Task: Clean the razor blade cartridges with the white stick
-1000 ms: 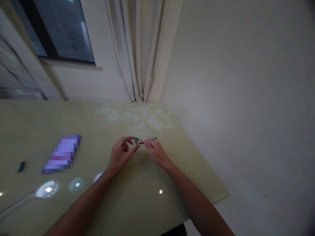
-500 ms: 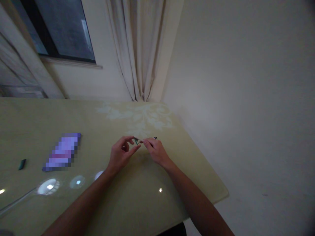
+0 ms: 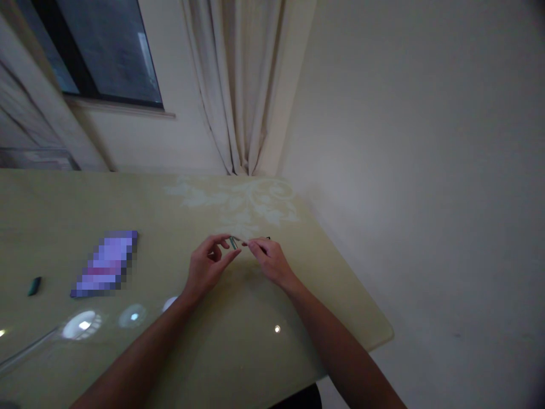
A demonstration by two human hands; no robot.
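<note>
Fingers (image 3: 225, 243) of both hands pinching small dark piece (image 3: 233, 242) over glossy table (image 3: 255, 352)

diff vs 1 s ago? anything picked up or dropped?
Nothing picked up or let go. The left hand still pinches a small greenish piece at its fingertips, and the right hand still meets it there, with a thin dark item showing past its fingers. Both hands stay low over the table. The blurred card and the dark bit lie as before.
</note>
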